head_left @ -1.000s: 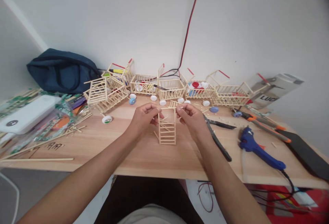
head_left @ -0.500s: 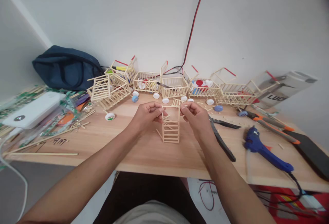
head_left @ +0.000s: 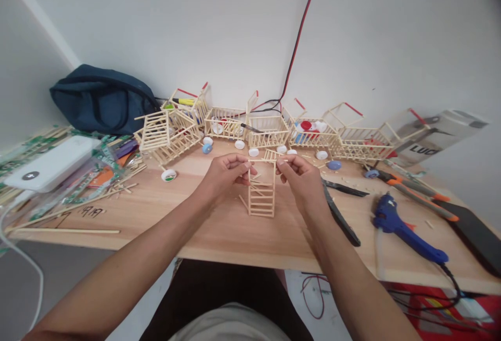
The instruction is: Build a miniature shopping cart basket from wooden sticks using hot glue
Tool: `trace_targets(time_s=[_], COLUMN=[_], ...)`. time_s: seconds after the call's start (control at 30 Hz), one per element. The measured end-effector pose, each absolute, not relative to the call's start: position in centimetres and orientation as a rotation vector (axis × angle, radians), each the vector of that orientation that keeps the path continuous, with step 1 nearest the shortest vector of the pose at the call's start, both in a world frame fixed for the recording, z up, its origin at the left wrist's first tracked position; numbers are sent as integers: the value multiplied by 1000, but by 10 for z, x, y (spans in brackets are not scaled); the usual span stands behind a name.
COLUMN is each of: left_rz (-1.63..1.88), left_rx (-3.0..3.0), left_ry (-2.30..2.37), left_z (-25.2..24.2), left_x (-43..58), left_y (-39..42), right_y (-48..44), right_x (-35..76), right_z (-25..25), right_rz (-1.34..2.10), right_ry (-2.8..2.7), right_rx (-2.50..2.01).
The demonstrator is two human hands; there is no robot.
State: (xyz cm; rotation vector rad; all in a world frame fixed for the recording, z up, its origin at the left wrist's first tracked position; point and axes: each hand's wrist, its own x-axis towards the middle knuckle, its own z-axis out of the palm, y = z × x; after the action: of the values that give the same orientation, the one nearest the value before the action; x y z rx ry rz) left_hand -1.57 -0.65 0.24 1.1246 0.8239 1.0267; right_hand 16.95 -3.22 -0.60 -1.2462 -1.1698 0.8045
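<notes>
A small ladder-like frame of thin wooden sticks (head_left: 261,198) stands on the wooden table (head_left: 219,226) in front of me. My left hand (head_left: 225,174) pinches its top left corner and my right hand (head_left: 301,176) pinches its top right, where a thin stick lies across the top. Both hands have their fingers closed on the sticks. A loose stick lies on the table just left of the frame's foot.
Several stick-built carts (head_left: 270,131) with bottle-cap wheels line the wall. A blue glue gun (head_left: 405,231), black pliers (head_left: 340,215) and orange-handled tools (head_left: 415,188) lie right. A dark blue bag (head_left: 102,100), a white box (head_left: 47,161) and stick packets sit left. A red cable (head_left: 297,43) hangs down the wall.
Only the view has shifted a little; my hands stay pinched on the top of the stick frame, which stands in the same spot on the table.
</notes>
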Motion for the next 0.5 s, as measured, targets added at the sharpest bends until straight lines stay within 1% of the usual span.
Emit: trace_targets(time_s=[0.5], left_rz=[1068], left_rx=[1179], left_ry=[882], left_z=[2], left_x=[-14], left_y=[-4], right_y=[-34], right_x=[166], right_z=[-4], right_rz=[749], right_ry=[-1206], right_rx=[-1220])
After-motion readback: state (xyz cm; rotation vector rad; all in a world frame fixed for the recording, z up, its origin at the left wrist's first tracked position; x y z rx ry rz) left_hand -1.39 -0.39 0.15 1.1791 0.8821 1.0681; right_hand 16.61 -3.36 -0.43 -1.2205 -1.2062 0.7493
